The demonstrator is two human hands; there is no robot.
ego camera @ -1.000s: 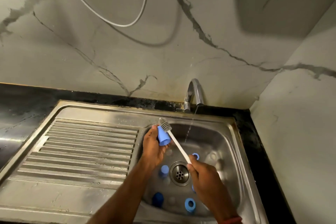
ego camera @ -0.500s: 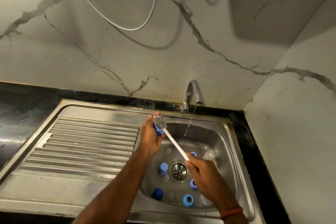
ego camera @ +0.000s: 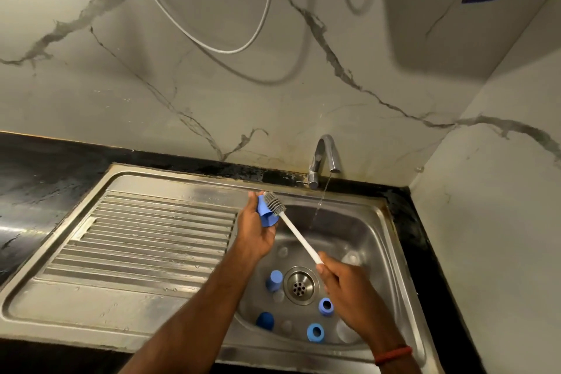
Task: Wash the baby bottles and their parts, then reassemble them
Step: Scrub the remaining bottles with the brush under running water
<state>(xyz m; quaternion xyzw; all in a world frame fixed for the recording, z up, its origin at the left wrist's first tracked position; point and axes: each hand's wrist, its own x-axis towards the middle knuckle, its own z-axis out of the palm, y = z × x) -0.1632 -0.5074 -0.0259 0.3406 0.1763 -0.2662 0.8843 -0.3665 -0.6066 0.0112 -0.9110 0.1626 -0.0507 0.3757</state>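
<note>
I got a dim, warm picture. Light fell from overhead, throwing a broad soft shadow on the marble wall (ego camera: 212,94) at upper right and a blurred one behind the hanging hose (ego camera: 226,52). Glare streaked the steel drainboard (ego camera: 145,240) and the black counter (ego camera: 33,185). The wide lens bowed the sink rim (ego camera: 182,173). The clear bottle parts (ego camera: 346,332) nearly vanished against the gleaming basin (ego camera: 349,222).

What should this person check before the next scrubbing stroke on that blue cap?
1. Grip of the left hand on the blue cap: ok.
2. Hold of the right hand on the end of the bottle brush: ok.
3. Its bristles lie against the cap: ok.
4. Water running from the tap: ok, though the thin stream falls beside the cap.
5. The drain uncovered: ok.
6. Cap already clean: cannot tell.
</note>
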